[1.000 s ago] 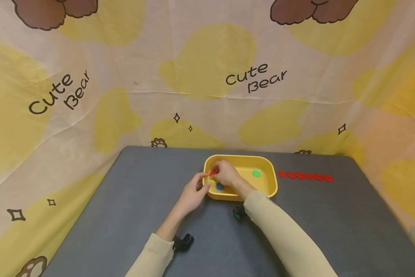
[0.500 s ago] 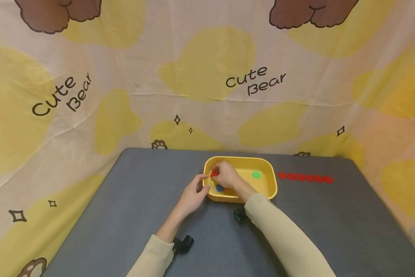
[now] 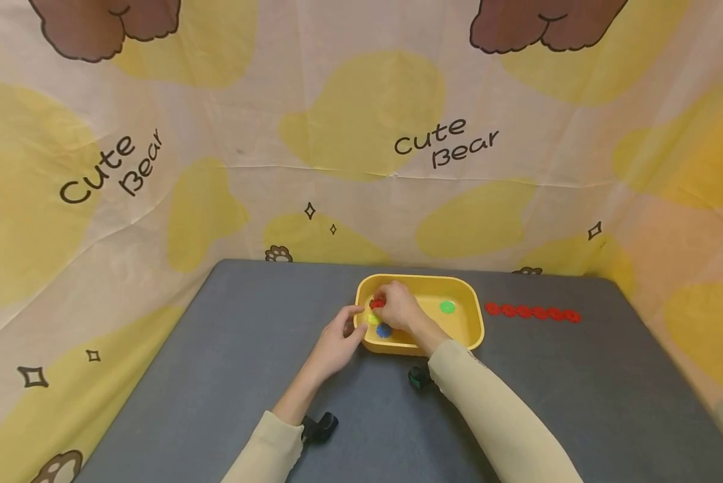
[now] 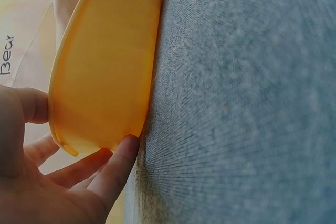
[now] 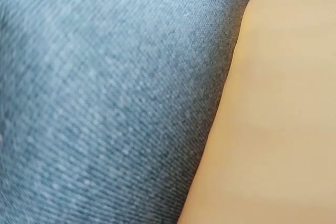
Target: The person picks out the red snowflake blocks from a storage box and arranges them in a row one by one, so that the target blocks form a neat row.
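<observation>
In the head view, a yellow plastic bin (image 3: 452, 339) stands on the grey table. My left hand (image 3: 335, 342) holds its left end; the left wrist view shows the thumb at the rim and fingers against the outer wall. My right hand (image 3: 400, 308) reaches inside and pinches a small red disc-like piece (image 3: 377, 304). Just below that lie a yellow piece (image 3: 373, 319) and a blue notched disc (image 3: 383, 330). A green disc (image 3: 447, 307) lies in the right part. The right wrist view shows mostly the bin's outer wall (image 5: 278, 108), with the right hand's fingers hidden.
A straight row of several red notched discs (image 3: 532, 312) lies on the table (image 3: 265, 308) to the right of the bin. Behind the table hangs a printed cloth (image 3: 349, 134). Black wrist devices show under both forearms, the left one (image 3: 320, 427) more fully.
My right hand has shifted slightly right with the red piece, and more of the yellow piece shows. The left hand stays at the bin's end. The head view has tilted a little upward.
</observation>
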A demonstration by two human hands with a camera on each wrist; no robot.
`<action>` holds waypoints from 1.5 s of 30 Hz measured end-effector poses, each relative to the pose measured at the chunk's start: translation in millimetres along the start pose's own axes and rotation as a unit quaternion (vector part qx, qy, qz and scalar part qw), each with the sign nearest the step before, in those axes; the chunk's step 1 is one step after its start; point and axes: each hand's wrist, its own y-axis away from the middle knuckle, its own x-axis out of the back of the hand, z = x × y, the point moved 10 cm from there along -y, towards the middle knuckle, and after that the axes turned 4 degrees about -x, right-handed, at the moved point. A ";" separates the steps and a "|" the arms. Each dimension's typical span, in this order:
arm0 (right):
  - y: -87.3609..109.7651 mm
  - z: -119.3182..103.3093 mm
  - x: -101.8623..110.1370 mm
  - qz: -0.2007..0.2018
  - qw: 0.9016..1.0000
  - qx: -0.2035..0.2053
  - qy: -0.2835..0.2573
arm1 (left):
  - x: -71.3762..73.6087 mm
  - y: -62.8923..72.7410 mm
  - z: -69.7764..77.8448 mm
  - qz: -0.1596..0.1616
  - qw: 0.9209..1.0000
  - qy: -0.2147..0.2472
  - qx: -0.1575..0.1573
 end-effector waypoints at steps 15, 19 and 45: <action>1.5 6.6 7.3 0.005 0.999 -0.017 -0.037 | 0.3 -0.3 -0.7 0.003 1.000 -0.004 0.005; 2.8 14.4 14.3 0.011 0.998 -0.025 -0.063 | -1.0 -1.1 -1.6 0.002 1.000 -0.004 0.007; 58.3 39.1 86.7 0.011 0.993 -0.011 -0.115 | 0.0 -2.3 -5.4 0.015 1.000 -0.009 0.017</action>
